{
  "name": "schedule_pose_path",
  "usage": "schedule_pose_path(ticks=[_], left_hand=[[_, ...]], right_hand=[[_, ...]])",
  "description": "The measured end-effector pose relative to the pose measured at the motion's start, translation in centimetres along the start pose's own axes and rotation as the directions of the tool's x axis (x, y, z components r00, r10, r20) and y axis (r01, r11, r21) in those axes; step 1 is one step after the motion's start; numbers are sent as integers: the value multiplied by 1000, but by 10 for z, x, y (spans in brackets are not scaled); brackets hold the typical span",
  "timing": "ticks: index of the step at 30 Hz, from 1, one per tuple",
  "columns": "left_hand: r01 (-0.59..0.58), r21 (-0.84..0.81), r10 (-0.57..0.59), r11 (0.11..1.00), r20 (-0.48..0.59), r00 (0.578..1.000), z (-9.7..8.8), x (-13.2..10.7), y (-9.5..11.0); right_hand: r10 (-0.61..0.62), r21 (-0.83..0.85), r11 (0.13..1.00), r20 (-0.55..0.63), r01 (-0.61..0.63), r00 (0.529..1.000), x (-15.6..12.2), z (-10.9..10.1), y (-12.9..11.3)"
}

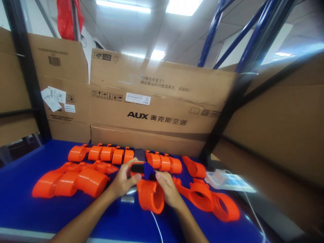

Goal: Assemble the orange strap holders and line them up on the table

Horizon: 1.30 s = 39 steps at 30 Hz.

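Note:
Both hands meet over one orange plastic ring-shaped part (150, 195) standing on the blue tabletop (20, 199). My left hand (124, 180) grips its upper end, where a black block (138, 167) sits. My right hand (168, 189) pinches a dark blue piece (149, 171) on top of the same part. A thin white cable (157, 226) runs from under the part toward me.
Several more orange parts lie around: a row (111, 153) along the back, a stack (71, 182) at the left, others (210, 199) at the right. Brown cardboard boxes (157, 101) wall the back and sides. A white charger (219, 175) lies on a sheet at the right.

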State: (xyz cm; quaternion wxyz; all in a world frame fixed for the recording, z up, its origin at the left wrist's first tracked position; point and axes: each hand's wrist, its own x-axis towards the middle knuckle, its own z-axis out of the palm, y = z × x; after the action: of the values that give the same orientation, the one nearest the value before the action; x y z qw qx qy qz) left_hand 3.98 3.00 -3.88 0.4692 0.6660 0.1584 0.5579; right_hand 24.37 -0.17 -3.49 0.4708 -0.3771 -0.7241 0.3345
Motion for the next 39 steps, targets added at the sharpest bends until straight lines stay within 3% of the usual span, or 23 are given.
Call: schedule_pose_path(ticks=[5,9,12,15,17,18,27,33,36,39], left_hand=[[19,35,-16,999,-83,996,3,3,-3],[115,-2,-113,993,-218,969,2,4,-12],[164,-63,-175,985,-423,889,-3,6,-20],[169,-191,-252,967,-606,755,-8,12,-24],[150,-265,-292,952,-657,695,-11,16,-25],[143,-290,-306,946,-662,684,-11,17,-24],[232,-355,-404,905,-553,729,-10,17,-23],[263,-401,-437,878,-444,782,-10,19,-19],[276,-419,-440,865,-371,817,-11,18,-13],[250,-435,-416,865,-341,843,-12,16,-9]], right_hand=[[83,60,995,-23,-82,996,-2,4,7],[-18,87,996,-31,21,999,-1,4,5],[-183,-35,983,-59,181,981,-1,0,2],[-325,-259,916,-31,307,945,-1,-2,-1],[-379,-364,862,2,353,926,-1,-1,-1],[-397,-394,844,1,365,918,-1,0,0],[-410,-464,829,-123,313,904,-2,2,10],[-270,-236,953,-365,192,891,3,2,17],[-200,-113,980,-534,165,822,8,-11,19],[-138,-63,989,-722,134,678,13,-33,18]])
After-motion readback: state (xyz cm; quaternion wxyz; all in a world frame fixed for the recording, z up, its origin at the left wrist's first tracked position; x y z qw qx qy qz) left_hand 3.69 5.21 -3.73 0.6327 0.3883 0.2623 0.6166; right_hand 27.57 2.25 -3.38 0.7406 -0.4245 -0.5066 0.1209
